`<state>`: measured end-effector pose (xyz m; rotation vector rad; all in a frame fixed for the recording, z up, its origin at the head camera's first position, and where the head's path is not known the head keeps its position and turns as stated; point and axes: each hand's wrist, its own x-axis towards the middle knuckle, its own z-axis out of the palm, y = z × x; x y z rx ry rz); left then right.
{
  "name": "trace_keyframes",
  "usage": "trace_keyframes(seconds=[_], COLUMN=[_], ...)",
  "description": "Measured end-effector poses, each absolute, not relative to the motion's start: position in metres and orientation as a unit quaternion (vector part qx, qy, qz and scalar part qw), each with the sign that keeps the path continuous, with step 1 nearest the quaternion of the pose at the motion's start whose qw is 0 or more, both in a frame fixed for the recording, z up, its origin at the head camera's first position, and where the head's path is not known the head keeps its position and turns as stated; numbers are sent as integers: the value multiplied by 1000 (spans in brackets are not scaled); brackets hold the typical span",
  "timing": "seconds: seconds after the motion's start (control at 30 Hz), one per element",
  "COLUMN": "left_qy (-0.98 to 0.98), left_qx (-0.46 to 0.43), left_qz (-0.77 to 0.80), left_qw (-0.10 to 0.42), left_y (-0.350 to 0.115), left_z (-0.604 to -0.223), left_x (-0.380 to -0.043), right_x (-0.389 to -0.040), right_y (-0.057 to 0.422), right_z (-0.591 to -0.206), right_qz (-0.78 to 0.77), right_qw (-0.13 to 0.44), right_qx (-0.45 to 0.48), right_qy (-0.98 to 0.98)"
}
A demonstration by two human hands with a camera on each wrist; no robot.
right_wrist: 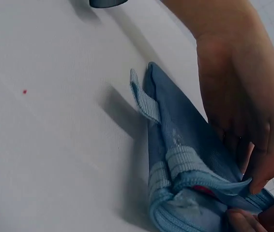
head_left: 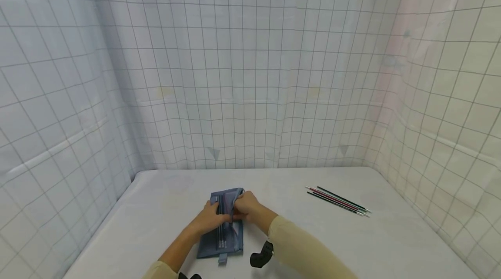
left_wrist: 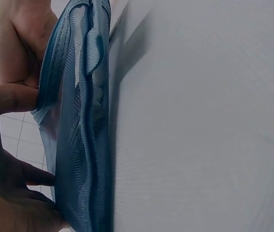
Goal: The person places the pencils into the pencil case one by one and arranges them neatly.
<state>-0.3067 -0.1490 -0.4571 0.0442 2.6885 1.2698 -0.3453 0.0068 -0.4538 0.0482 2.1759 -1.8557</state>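
Observation:
A blue zip pencil case [head_left: 209,244] with a mesh front and a small fabric tab lies on the white table. Its zipped mouth gapes in the right wrist view, where a bit of red shows inside. My left hand [head_left: 209,218] lies over the middle of the case, thumb and fingers pinching the fabric by the opening. From the right side, my right hand [head_left: 247,205] grips the zipper edge [left_wrist: 52,72] and holds it raised. Some of the right fingertips are hidden behind the fabric.
Several long, thin pencils [head_left: 338,200], dark green, red and black with pale ends, lie side by side to the right on the table [head_left: 164,200]. White grid-patterned curtains [head_left: 250,74] enclose the table at the back and both sides.

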Motion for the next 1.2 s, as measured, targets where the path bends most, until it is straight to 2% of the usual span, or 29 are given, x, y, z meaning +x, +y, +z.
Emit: trace_keyframes(seconds=[0.17,0.53,1.2], left_qy=[899,895,916], left_qx=[14,12,20], left_qz=[430,437,392], left_qw=[81,93,80], left_y=[-149,-150,-146], left_z=[-457,-457,-459], left_x=[-306,-307,-310], right_x=[-343,-347,-353], right_y=[6,19,57], right_z=[-455,-452,-428], right_qz=[-679,-692,-663], right_qw=[192,231,244], right_qx=[-4,-10,-38], right_qy=[708,683,707])
